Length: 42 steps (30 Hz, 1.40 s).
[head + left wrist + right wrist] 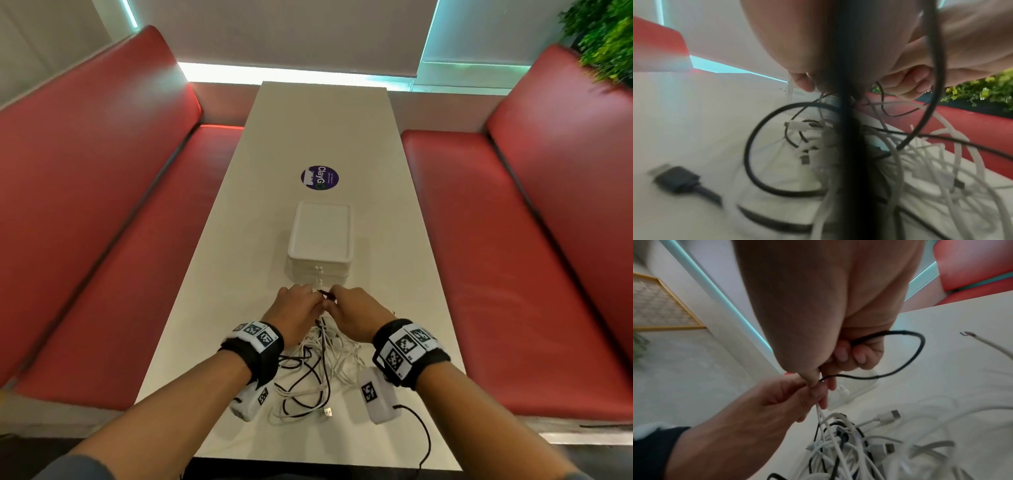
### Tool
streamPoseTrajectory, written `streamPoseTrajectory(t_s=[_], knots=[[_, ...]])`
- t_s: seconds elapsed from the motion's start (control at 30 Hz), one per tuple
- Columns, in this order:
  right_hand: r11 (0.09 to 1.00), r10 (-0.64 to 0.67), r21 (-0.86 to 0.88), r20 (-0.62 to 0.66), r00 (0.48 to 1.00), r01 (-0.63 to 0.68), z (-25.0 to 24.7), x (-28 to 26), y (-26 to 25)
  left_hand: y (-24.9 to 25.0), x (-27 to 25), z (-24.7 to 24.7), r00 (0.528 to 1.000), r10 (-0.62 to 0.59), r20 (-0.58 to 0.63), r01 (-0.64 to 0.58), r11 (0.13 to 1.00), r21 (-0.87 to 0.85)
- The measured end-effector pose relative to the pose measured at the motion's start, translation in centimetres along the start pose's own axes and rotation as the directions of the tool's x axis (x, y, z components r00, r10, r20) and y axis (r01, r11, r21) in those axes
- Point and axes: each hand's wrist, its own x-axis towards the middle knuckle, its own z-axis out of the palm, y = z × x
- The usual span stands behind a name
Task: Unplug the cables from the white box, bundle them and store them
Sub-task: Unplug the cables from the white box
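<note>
Both hands meet just in front of the white box [320, 240], which stands in the middle of the long white table [239, 212]. The right hand [358, 313] has its fingers curled around a thin black cable [920, 353] that makes a loop beside it. The left hand [296, 313] pinches the end of this same cable and also holds some white cables [826, 423] that hang down from it. A tangled pile of cables [315, 377], white and black, lies on the table between the two wrists. A round purple sticker [320, 177] is on the table behind the box.
</note>
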Motion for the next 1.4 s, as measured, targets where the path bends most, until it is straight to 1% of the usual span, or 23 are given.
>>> streamPoseTrajectory(t_s=[0.1,0.17,0.2,0.27,0.33,0.4,0.47,0.57,0.6,0.67,0.73,0.8,0.9,0.97,1.03,1.13,1.17,1.2,1.23,1.3,1.33,1.37,1.4], knots=[[1.0,-0.001,0.021,0.042,0.999,0.001,0.0,0.2,0.6,-0.7,-0.4,0.2,1.0,-0.007,-0.014,0.007,0.999,-0.036],[0.999,-0.029,0.039,0.035,0.999,0.028,-0.7,0.2,0.8,-0.6,-0.4,0.2,1.0,0.006,-0.024,-0.007,0.999,-0.037],[0.997,-0.041,0.061,-0.002,0.999,0.041,-1.6,0.1,0.8,-0.7,-0.3,0.1,1.0,-0.021,-0.009,0.021,0.999,-0.033],[0.989,-0.019,0.145,-0.141,0.99,0.04,-4.1,-0.1,0.8,-1.6,-0.5,0.1,0.989,-0.131,0.065,0.131,0.991,0.003],[0.948,0.088,0.319,-0.291,0.953,0.01,-7.2,-0.3,1.1,-2.9,-1.1,0.2,0.967,-0.21,0.143,0.207,0.978,0.031],[0.893,0.17,0.45,-0.345,0.923,0.004,-9.3,-0.4,1.4,-3.3,-1.4,0.1,0.966,-0.212,0.147,0.214,0.977,0.004],[0.922,0.136,0.387,-0.291,0.947,-0.014,-8.9,-0.4,1.3,-2.5,-1.0,-0.4,0.976,-0.19,0.108,0.191,0.982,-0.003],[0.971,0.045,0.238,-0.152,0.987,-0.008,-4.6,-0.1,0.6,-0.7,-0.2,-1.4,0.991,-0.135,0.003,0.135,0.991,-0.027],[0.971,0.024,0.238,-0.121,0.992,0.005,-3.0,-0.2,0.2,-0.2,-0.1,-1.6,0.994,-0.104,-0.029,0.102,0.994,-0.049],[0.962,0.01,0.272,-0.119,0.993,0.023,-1.0,-0.2,-0.5,0.5,-0.1,-1.7,0.998,-0.033,-0.062,0.03,0.998,-0.053],[0.957,0.006,0.286,-0.165,0.986,0.042,-0.2,0.0,-0.9,0.7,-0.3,-1.6,0.997,0.017,-0.069,-0.02,0.999,-0.042],[0.969,-0.04,0.233,-0.203,0.978,0.088,-0.1,0.3,-0.9,0.4,-0.5,-1.4,0.996,0.043,-0.074,-0.046,0.998,-0.049],[0.98,-0.102,0.144,-0.235,0.967,0.139,-0.8,0.7,-0.8,-0.2,-0.8,-1.0,0.999,0.027,-0.041,-0.028,0.999,-0.035],[0.978,-0.089,0.149,-0.344,0.935,0.148,-2.5,0.8,-0.9,-0.8,-0.9,-0.8,0.999,-0.03,0.046,0.028,0.999,0.046],[0.973,-0.042,0.182,-0.461,0.886,0.14,-4.8,0.9,-0.9,-1.5,-1.2,-0.3,0.987,-0.101,0.128,0.087,0.99,0.109],[0.97,0.018,0.208,-0.566,0.824,0.122,-6.5,0.8,-0.3,-1.6,-1.2,-0.5,0.987,-0.127,0.101,0.119,0.99,0.081],[0.972,0.035,0.212,-0.565,0.824,0.104,-6.4,0.8,-0.2,-1.4,-1.0,-0.7,0.99,-0.115,0.086,0.107,0.99,0.088],[0.977,0.045,0.201,-0.529,0.847,0.073,-6.0,0.8,0.0,-1.1,-0.8,-1.0,0.992,-0.106,0.066,0.099,0.991,0.094],[0.985,0.04,0.165,-0.452,0.891,0.039,-5.5,0.8,0.2,-0.9,-0.6,-1.2,0.994,-0.103,0.032,0.1,0.992,0.075],[0.998,-0.014,0.052,-0.225,0.974,0.026,-3.8,0.6,0.5,-0.8,-0.4,-1.6,0.994,-0.106,-0.031,0.106,0.994,0.012],[0.999,-0.045,0.015,-0.138,0.989,0.048,-2.9,0.6,0.6,-0.8,-0.4,-1.7,0.994,-0.102,-0.039,0.102,0.995,-0.002],[0.997,-0.071,0.002,-0.094,0.993,0.072,-2.2,0.5,0.7,-0.8,-0.3,-1.8,0.996,-0.08,-0.031,0.08,0.997,0.001],[0.995,-0.096,0.005,-0.088,0.992,0.097,-1.6,0.5,0.6,-0.7,-0.4,-1.9,0.999,-0.051,-0.016,0.051,0.999,0.009]])
